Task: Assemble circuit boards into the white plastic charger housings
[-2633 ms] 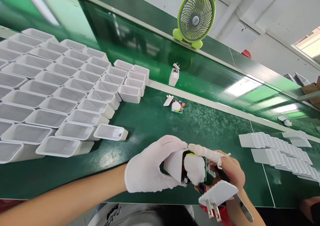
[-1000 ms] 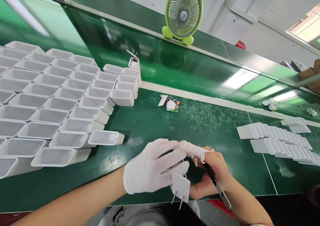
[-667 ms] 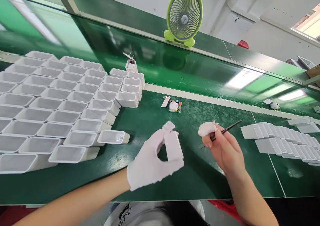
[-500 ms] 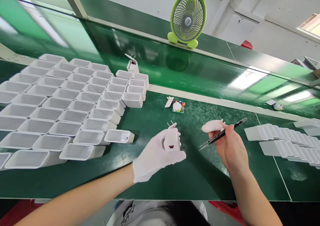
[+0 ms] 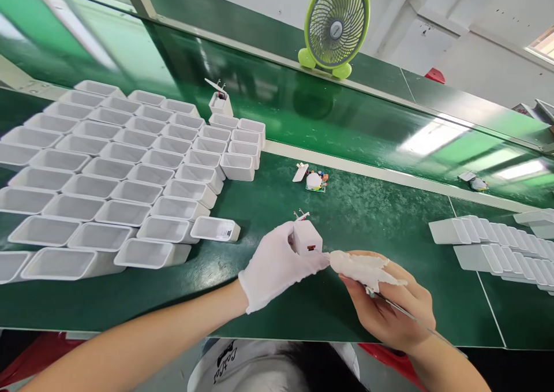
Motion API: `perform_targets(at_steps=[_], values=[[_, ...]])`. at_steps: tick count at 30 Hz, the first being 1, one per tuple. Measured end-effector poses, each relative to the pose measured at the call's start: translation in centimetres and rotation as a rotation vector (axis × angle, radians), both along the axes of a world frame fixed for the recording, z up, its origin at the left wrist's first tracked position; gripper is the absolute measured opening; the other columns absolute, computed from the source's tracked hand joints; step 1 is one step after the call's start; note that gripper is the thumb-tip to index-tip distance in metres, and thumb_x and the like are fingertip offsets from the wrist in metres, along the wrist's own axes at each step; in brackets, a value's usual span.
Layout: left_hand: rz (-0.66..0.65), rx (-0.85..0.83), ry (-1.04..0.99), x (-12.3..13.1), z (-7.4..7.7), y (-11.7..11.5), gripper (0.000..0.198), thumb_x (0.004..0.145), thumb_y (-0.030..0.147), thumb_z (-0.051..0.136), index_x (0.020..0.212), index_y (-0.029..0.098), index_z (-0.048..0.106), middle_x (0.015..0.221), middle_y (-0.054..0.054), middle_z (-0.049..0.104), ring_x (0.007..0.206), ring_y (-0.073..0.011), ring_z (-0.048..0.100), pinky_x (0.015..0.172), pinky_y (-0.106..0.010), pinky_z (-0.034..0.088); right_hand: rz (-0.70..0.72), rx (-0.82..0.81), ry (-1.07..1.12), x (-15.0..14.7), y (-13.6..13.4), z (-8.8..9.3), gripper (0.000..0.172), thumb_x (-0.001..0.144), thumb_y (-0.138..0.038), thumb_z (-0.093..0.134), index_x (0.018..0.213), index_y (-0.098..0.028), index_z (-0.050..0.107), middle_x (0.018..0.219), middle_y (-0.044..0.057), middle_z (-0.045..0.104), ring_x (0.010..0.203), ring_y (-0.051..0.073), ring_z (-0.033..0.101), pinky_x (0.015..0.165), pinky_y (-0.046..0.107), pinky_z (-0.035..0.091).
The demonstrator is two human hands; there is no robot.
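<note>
My left hand (image 5: 279,265), in a white glove, is closed around a small white charger housing (image 5: 307,237). A dark and red port slot shows on the housing's near face, and a plug piece with metal prongs (image 5: 302,214) sticks out behind it. My right hand (image 5: 389,305) is close on the right, its fingers bent around a pair of tweezers (image 5: 404,311) seen nearly edge-on, partly hidden. A ragged white cover (image 5: 361,268) sits on a finger of that hand, its tip at my left thumb. Beyond lies a circuit board with a white lump (image 5: 315,181), beside a white plug cap (image 5: 300,172).
Rows of open white housings (image 5: 116,193) fill the left side, one lying apart (image 5: 215,229). More housings (image 5: 489,230) lie in rows at right. A housing with a raised plug cap (image 5: 220,102) stands behind. A green fan (image 5: 336,29) is on the ledge.
My right hand has come left and down to my left thumb, and the tweezers have turned to point toward the lower right. My left hand still holds the housing. The view has shifted slightly.
</note>
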State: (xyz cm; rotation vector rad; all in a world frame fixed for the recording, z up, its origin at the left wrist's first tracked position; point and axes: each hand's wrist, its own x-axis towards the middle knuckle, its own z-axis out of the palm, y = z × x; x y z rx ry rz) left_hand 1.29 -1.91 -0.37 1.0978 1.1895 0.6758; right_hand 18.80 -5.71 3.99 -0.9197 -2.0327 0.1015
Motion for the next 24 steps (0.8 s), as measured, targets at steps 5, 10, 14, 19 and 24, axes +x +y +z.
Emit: perform_targets(at_steps=[5,10,14,19,24], values=[[0.006,0.008,0.066,-0.1,0.0,0.0,0.035,0.063,0.038,0.084,0.074,0.021,0.056,0.070,0.005,0.061,0.065,-0.0131,0.056,0.059,-0.025,0.045,-0.032,0.038,-0.025,-0.3,0.0,0.0,0.028,0.078,0.004,0.071,0.087,-0.021,0.063,0.078,0.006,0.077,0.069,0.022,0.076,0.053,0.028,0.065],[0.003,0.042,0.052,-0.1,-0.1,0.0,0.033,0.065,0.039,0.082,0.076,0.021,0.057,0.074,0.005,0.063,0.067,-0.0138,0.057,0.062,-0.025,0.046,-0.044,0.045,-0.078,-0.7,0.1,0.0,0.030,0.078,0.005,0.071,0.092,-0.021,0.064,0.080,0.005,0.077,0.072,0.020,0.075,0.058,0.028,0.064],[0.003,0.088,0.068,-0.1,-0.3,0.0,0.031,0.066,0.040,0.080,0.076,0.021,0.057,0.076,0.003,0.065,0.070,-0.0152,0.059,0.064,-0.027,0.047,-0.045,0.061,-0.099,-0.8,0.1,-0.2,0.033,0.078,0.004,0.071,0.091,-0.025,0.060,0.083,0.003,0.076,0.068,0.020,0.072,0.056,0.031,0.060],[-0.005,0.077,0.132,0.1,-0.7,0.0,0.039,0.061,0.045,0.083,0.079,0.021,0.058,0.081,0.000,0.067,0.076,-0.0188,0.062,0.066,-0.029,0.048,-0.074,-0.078,-0.249,-1.0,-0.1,0.5,0.024,0.084,-0.002,0.062,0.087,-0.025,0.055,0.069,0.000,0.063,0.058,0.017,0.058,0.051,0.030,0.050],[0.019,-0.012,-0.027,0.1,-0.1,0.4,0.037,0.064,0.042,0.082,0.080,0.020,0.058,0.076,0.002,0.063,0.070,-0.0159,0.059,0.066,-0.030,0.050,-0.017,-0.210,-0.042,0.0,0.4,2.9,0.019,0.091,-0.008,0.060,0.102,-0.023,0.065,0.088,0.004,0.072,0.078,0.020,0.069,0.067,0.032,0.058]])
